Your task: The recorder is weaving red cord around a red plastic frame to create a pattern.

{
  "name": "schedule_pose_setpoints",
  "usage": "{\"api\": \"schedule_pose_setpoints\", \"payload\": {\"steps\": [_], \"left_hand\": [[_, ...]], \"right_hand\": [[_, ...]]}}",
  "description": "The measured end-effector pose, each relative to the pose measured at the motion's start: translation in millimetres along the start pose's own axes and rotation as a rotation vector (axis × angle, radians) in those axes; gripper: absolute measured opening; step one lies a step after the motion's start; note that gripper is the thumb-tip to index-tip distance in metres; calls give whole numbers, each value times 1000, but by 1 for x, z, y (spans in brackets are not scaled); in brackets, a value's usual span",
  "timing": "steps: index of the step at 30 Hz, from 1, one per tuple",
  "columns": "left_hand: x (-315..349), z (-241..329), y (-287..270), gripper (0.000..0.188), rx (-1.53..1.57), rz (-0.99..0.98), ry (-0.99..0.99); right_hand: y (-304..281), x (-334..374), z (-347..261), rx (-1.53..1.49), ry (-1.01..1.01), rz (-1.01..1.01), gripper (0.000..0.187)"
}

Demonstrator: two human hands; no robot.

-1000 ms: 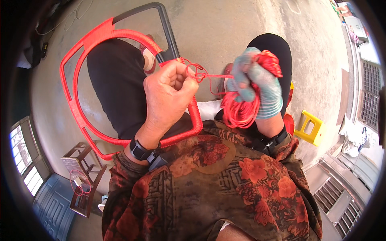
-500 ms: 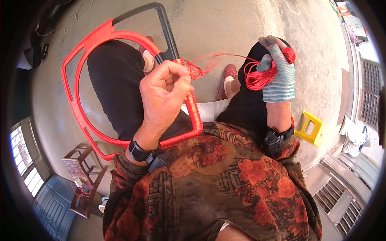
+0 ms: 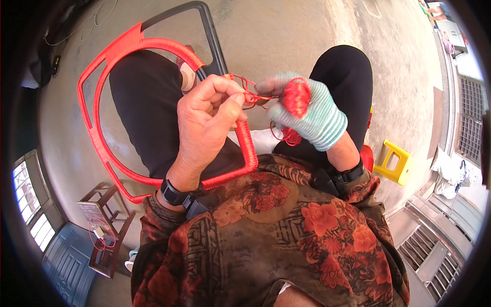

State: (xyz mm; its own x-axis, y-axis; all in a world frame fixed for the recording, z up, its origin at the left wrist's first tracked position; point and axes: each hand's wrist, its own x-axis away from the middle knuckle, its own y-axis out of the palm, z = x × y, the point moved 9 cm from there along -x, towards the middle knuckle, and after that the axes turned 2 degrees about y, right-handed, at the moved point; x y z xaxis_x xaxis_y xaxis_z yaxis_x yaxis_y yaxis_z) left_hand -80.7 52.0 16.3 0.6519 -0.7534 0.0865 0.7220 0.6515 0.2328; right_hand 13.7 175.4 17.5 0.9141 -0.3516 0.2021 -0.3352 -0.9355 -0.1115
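Note:
A frame [image 3: 247,146] with rounded corners and an inner ring lies across my lap, mostly wrapped in tight red cord. Its far right section [image 3: 209,25] is bare black tube. Beside that tube, at the edge of the wrapping, my bare left hand [image 3: 207,115] pinches loose loops of red cord [image 3: 250,97] between thumb and fingertips. My right hand [image 3: 319,115], in a striped grey-green glove, is closed around a bundle of red cord [image 3: 296,97]. It is close to the left hand and somewhat blurred, and more cord hangs below it.
A yellow plastic stool [image 3: 395,162] stands on the floor to the right. At lower left is a dark wooden chair-like piece [image 3: 105,225] with a thin red cord and a small white object on it. A pale cable [image 3: 96,19] lies at far left.
My right hand has swung left with the cord bundle, from over the right knee to beside the left hand. The strand between the hands is shorter. My left hand has hardly moved.

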Motion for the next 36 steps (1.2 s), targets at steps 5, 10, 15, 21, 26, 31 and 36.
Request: {"api": "schedule_pose_setpoints", "payload": {"steps": [5,10,15,21,26,31,36], "left_hand": [[0,-3,-1,5,-32,-24,-49],[1,-6,-1,5,-39,-15,-44],[-1,-4,-3,5,-5,11,-10],[-1,-5,1,6,-6,-24,-28],[0,-2,2,3,-1,-7,3],[-2,-2,-1,4,126,4,29],[-1,-1,2,7,-12,-18,114]], "right_hand": [[-5,1,7,15,95,57,18],[-21,4,14,-35,183,212,12],[-11,3,20,-140,212,111,15],[-6,-1,19,-89,150,66,16],[1,-1,16,-119,105,72,11],[-6,-1,6,7,13,129,11],[-20,-1,-3,86,-19,314,21]]}}
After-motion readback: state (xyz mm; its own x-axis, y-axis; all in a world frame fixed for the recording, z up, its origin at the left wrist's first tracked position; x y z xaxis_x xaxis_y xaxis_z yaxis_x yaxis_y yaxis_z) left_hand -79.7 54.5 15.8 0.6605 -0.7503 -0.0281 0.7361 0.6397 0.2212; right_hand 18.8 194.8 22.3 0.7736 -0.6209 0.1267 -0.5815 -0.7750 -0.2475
